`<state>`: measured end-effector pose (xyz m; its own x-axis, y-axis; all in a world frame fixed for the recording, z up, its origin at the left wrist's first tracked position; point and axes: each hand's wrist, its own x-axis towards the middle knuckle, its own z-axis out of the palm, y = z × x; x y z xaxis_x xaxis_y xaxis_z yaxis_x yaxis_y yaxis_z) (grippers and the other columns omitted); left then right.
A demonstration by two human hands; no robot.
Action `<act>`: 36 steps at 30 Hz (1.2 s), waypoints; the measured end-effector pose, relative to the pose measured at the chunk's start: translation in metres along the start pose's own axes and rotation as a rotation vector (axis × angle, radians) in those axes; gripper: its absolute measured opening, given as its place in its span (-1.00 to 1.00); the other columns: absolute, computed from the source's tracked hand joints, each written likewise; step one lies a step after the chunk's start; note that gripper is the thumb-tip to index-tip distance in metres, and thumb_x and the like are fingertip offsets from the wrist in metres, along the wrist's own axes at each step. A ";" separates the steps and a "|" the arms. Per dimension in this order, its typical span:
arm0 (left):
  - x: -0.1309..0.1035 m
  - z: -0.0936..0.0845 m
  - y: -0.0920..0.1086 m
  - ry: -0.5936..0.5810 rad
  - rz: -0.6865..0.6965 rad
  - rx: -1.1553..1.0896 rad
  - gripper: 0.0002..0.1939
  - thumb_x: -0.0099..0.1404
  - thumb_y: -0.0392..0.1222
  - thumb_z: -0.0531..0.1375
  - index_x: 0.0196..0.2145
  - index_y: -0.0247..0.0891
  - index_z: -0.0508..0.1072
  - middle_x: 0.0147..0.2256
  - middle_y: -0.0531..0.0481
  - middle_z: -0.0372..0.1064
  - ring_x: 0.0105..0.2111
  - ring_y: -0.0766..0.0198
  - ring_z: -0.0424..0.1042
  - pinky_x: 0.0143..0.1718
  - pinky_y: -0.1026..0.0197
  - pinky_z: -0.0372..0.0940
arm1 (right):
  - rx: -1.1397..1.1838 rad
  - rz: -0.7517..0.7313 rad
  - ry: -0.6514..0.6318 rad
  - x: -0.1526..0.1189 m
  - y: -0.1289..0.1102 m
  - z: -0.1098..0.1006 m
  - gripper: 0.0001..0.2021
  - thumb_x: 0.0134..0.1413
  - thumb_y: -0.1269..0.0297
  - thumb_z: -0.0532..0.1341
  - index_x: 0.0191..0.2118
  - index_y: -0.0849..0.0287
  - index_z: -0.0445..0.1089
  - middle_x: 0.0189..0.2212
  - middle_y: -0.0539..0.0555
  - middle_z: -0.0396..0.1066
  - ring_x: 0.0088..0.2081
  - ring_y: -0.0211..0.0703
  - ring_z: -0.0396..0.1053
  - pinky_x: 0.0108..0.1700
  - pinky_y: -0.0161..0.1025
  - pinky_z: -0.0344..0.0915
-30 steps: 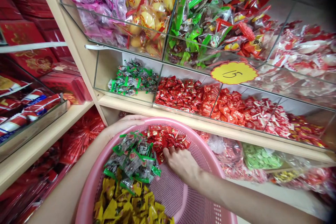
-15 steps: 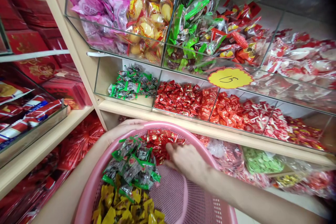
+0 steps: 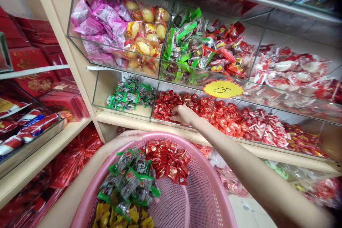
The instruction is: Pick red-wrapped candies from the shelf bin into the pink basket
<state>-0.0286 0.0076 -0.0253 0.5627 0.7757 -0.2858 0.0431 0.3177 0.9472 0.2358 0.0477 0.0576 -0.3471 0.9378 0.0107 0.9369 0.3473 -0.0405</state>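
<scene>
My left hand (image 3: 127,138) is closed over the far left rim of a pink plastic basket (image 3: 213,171), holding it tilted below the shelf. Inside the basket are red-wrapped candies (image 3: 173,165) at the back, clear-and-green packets (image 3: 133,174) at the left, and yellow-wrapped candies (image 3: 120,215) nearest me. Beyond the basket, my right hand (image 3: 184,114) reaches over the front of a shelf bin onto its red-wrapped candies (image 3: 167,101). Its fingers are curled down among them, and what lies between the fingertips is hidden.
Glass panels divide the lower bins, with green packets (image 3: 130,94) to the left. A yellow price tag (image 3: 223,88) hangs above the right forearm. The upper bin holds purple packets (image 3: 107,25). A wooden shelf edge (image 3: 125,121) runs behind the basket; bagged sweets (image 3: 229,174) lie underneath.
My right hand has moved from the red candies in the basket up to the shelf bin. The red candies in the basket now show uncovered. My left hand stays on the rim.
</scene>
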 end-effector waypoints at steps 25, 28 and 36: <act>0.000 0.001 -0.006 0.056 -0.029 -0.022 -0.50 -0.03 -0.09 0.29 -0.09 -0.24 0.43 -0.14 -0.08 0.43 -0.18 0.07 0.42 -0.17 0.14 0.30 | -0.246 -0.303 0.058 -0.155 -0.062 0.043 -0.77 0.11 0.52 -0.03 -0.46 0.22 0.29 -0.46 0.04 0.28 -0.46 -0.29 0.22 -0.51 -0.26 -0.01; 0.000 0.000 -0.005 0.047 -0.019 0.001 -0.51 -0.01 -0.11 0.28 -0.08 -0.24 0.42 -0.11 -0.08 0.42 -0.11 0.07 0.38 -0.11 0.14 0.27 | -0.333 -0.323 0.086 -0.153 -0.062 0.056 -0.83 0.08 0.53 0.02 -0.43 0.22 0.30 -0.45 0.06 0.29 -0.41 -0.23 0.24 -0.49 -0.24 0.01; 0.001 0.000 -0.005 0.033 -0.009 0.011 -0.53 0.00 -0.10 0.28 -0.09 -0.22 0.43 -0.10 -0.05 0.41 -0.09 0.06 0.37 -0.09 0.15 0.25 | -0.372 -0.325 0.021 -0.141 -0.072 0.061 -0.86 0.06 0.53 0.06 -0.41 0.25 0.32 -0.43 0.11 0.32 -0.37 -0.14 0.28 -0.52 -0.26 0.09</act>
<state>-0.0285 0.0068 -0.0300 0.5349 0.7902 -0.2991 0.0576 0.3190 0.9460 0.2147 -0.1102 -0.0020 -0.6262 0.7795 -0.0159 0.7333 0.5958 0.3274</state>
